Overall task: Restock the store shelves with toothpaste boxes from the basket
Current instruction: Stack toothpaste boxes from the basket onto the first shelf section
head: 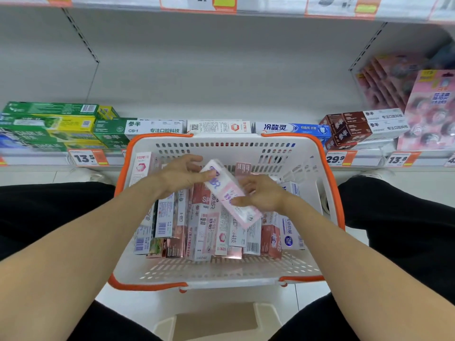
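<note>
Over the basket [327, 183], both hands' fingers [242, 201] apparently pinch a tilted pink toothpaste box [230, 194] at opposite ends.

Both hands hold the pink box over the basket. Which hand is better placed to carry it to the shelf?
Probably the right hand: it grips the middle of the pink box, while the left hand only pinches its far end.

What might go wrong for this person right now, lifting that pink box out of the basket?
Both hands, left and right, hold the pink box only by fingertips, so it might slip back into the basket. The boxes standing beneath lean loosely and could topple. The shelf lies behind the basket, so reaching over might nudge it.
</note>
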A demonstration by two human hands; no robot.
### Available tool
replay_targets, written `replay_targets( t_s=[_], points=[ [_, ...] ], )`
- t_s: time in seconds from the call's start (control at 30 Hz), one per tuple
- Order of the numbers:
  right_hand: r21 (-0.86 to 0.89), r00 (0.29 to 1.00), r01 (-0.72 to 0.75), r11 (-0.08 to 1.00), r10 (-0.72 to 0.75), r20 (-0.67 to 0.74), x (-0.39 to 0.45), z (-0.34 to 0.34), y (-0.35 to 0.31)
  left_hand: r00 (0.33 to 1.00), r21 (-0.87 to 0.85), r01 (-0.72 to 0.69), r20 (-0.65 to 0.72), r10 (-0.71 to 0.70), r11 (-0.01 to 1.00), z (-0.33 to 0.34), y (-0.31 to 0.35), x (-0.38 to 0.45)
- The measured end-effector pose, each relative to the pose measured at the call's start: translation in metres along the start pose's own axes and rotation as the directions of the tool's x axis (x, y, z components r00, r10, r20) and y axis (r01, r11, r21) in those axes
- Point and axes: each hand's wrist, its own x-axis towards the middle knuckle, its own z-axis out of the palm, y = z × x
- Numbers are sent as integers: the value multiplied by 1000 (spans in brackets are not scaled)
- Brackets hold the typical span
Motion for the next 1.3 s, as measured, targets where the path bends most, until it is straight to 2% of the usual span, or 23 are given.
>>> replay_targets(
  t_s=[0.07, 0.2, 0.33, 0.4, 0.57, 0.63, 0.73, 0.83, 0.9, 0.97, 1.07, 1.13, 1.2, 1.3],
  points=[
    [-20, 993, -85, 996, 83, -88, -3, -9, 12, 999, 194, 20, 35, -27, 981, 12, -11, 9],
    [249, 967, -186, 950, 222, -124, -4, -13, 44, 993, 427, -85, 115, 39, 900, 38, -36, 29],
    [324, 963, -202, 924, 247, -104, -9, -13, 55, 990, 710, -138, 118, 77, 690, 53, -46, 32],
    [313, 967, -199, 929, 237, -89, -11, -14, 56, 989, 747, -148, 131, 75, 649, 54, -47, 35],
    [221, 969, -233, 947, 246, -33, -9, -25, 54, 973, 695, -228, 182, 141, 682, 51, -33, 36],
    [151, 969, -246, 957, 248, 4, -7, -30, 54, 968, 600, -246, 192, 161, 761, 51, -34, 28],
    [97, 966, -256, 962, 252, 53, -7, -33, 51, 978, 459, -191, 161, 130, 868, 47, -36, 17],
    [16, 944, -283, 959, 276, 180, -9, -37, 45, 987, 444, -139, 133, 89, 885, 36, -33, 11],
    [-21, 909, -304, 952, 297, 292, -12, -40, 40, 983, 436, -153, 160, 91, 887, 29, -31, 7],
    [-23, 889, -312, 950, 300, 346, -13, -42, 37, 980, 392, -153, 175, 90, 907, 23, -28, 1],
    [1, 915, -269, 963, 255, 313, -13, -40, 33, 989, 319, -100, 132, 60, 942, 14, -20, -7],
    [73, 961, -191, 979, 172, 216, -12, -40, 29, 996, 247, -78, 54, 66, 966, 8, -11, -12],
    [173, 990, -107, 979, 88, 114, -10, -42, 19, 996, 124, -87, 16, 86, 988, 3, 3, -19],
    [264, 996, 10, 964, -34, 86, -15, -51, -9, 986, -127, -165, -49, 160, 978, -8, 25, -27]
  ],
)
